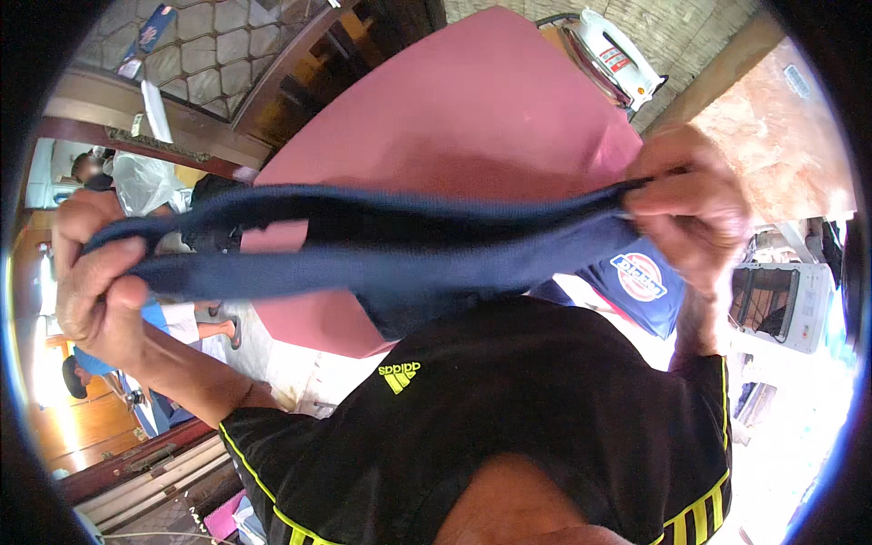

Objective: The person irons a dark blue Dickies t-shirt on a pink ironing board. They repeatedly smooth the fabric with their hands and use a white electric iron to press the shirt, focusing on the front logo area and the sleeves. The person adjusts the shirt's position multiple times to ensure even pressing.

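A navy blue cloth garment (409,263) is stretched sideways in the air between both hands. Its opening forms a long loop with a dark inside, and the ribbed-looking edge is blurred. My left hand (100,282) grips the left end, fingers curled round the fabric. At the other end, my right hand (690,213) pinches the edge and is smeared by motion. Below the right hand hangs navy cloth with a round printed badge (640,277); I cannot tell if it belongs to the same garment. Behind it all lies a pink ironing board (436,118).
A white iron (618,59) rests at the board's far right end. At the right stand a brownish panel (781,118) and a white appliance with a grille (781,304). On the left are a metal lattice (213,45), a clear plastic bag (145,182) and a person in blue (91,363).
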Tool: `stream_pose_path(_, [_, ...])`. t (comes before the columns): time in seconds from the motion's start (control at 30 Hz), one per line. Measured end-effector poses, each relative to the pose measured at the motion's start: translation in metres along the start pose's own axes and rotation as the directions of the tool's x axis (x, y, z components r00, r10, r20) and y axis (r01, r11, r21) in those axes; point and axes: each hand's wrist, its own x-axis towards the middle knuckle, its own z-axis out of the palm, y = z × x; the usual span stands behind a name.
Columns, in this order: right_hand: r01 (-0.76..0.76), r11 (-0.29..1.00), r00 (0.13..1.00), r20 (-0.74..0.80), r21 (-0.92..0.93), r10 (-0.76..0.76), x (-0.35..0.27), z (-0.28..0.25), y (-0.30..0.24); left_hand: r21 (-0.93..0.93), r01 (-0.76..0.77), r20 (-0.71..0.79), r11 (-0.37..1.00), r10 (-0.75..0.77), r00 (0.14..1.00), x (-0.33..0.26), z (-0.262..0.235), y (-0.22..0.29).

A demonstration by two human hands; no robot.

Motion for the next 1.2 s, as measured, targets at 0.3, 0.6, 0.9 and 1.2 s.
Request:
stream_pose_path(0.3, [-0.137, 0.965, 0.990, -0.002, -0.225, 0.140, 0.010, 0.024, -0.004, -0.080, 0.178, 0.029, 0.981, -0.176, 0.984, -0.024, 0.000, -0.028])
stream_pose_path(0.6, [-0.215, 0.928, 0.977, -0.081, -0.304, 0.200, 0.011, 0.040, 0.000, -0.122, 0.164, -0.008, 0.979, -0.166, 0.986, -0.025, 0.014, -0.053])
stream_pose_path(0.9, [-0.332, 0.882, 0.943, -0.156, -0.333, 0.295, 0.026, 0.030, -0.002, -0.249, 0.308, -0.193, 0.918, -0.359, 0.913, -0.026, 0.021, -0.072])
stream_pose_path(1.2, [-0.366, 0.844, 0.929, -0.199, -0.392, 0.311, 0.025, 0.024, 0.000, -0.409, 0.270, -0.396, 0.872, -0.436, 0.808, -0.018, 0.037, -0.055])
